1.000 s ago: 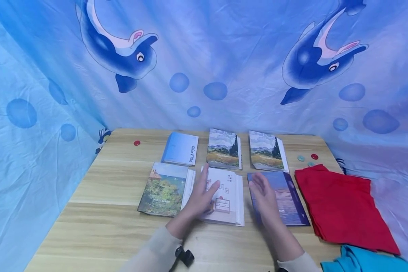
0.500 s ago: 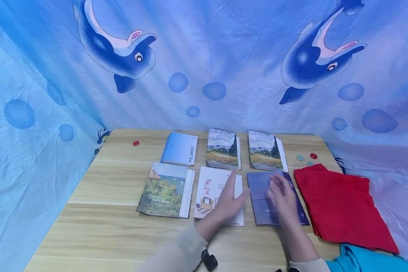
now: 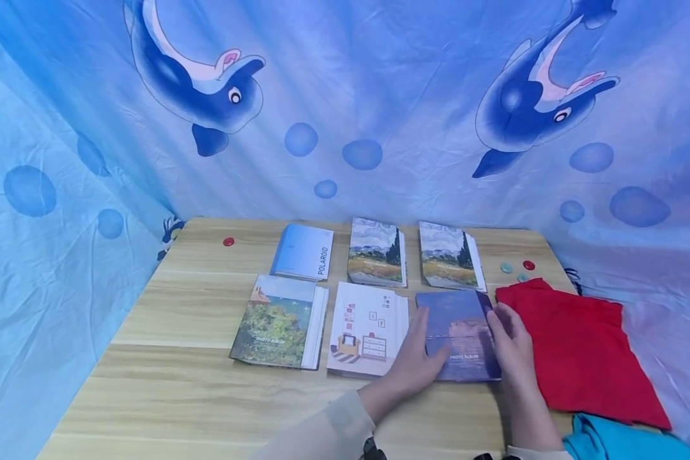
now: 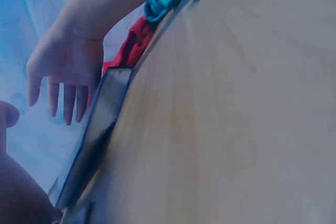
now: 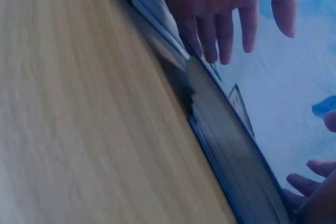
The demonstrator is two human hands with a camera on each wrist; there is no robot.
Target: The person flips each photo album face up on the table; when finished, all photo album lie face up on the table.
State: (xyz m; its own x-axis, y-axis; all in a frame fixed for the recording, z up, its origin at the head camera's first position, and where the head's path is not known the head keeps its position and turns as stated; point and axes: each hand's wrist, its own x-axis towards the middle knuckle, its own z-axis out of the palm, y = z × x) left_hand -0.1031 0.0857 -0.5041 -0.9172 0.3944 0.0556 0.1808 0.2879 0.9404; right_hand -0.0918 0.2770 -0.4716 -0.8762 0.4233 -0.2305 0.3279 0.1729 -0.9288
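Observation:
A purple-blue photo album (image 3: 466, 332) with a seascape cover lies on the table, one hand on each side of it. My left hand (image 3: 409, 364) is at its left edge, fingers straight and thumb over the lower cover. At the right edge is my right hand (image 3: 516, 350), its fingers covering part of the dark border. In the left wrist view the right hand (image 4: 71, 61) has its fingers extended beside the album's page edge (image 4: 100, 119). The right wrist view shows the left hand (image 5: 215, 3) with spread, straight fingers. A white album (image 3: 359, 329) lies just left.
A green garden-cover album (image 3: 276, 319) lies front left. Behind are a blue Polaroid album (image 3: 305, 251) and two landscape albums (image 3: 374, 252). Folded red cloth (image 3: 581, 351) and teal cloth (image 3: 615, 441) lie right. Several small buttons (image 3: 228, 242) dot the back corners.
Both hands have moved right. The left has gone from the white album to the purple-blue album's left edge, and the right from over its cover to its right edge.

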